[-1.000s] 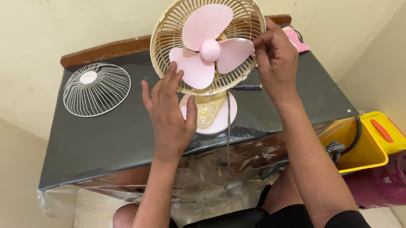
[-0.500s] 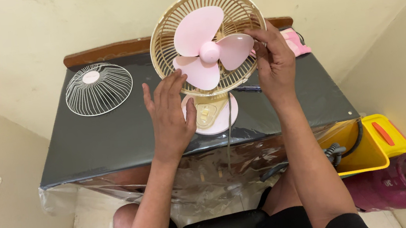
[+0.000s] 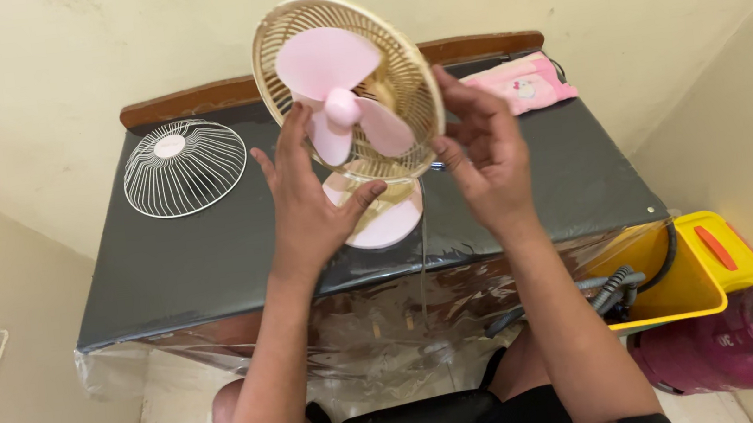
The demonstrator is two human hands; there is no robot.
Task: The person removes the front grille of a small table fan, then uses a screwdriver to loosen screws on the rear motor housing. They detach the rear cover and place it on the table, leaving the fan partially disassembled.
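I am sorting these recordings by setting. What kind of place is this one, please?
Probably a corner of a home used for small repairs. A dark covered table stands against plain cream walls, a pink gas cylinder and yellow bin sit on the floor, and both hands hold a small desk fan.

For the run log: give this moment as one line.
left hand: on fan guard rim | right hand: open, beside rim | wire grille: flat on table

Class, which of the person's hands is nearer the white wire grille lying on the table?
Left. The left hand is just right of the wire grille; the right hand is beyond the fan.
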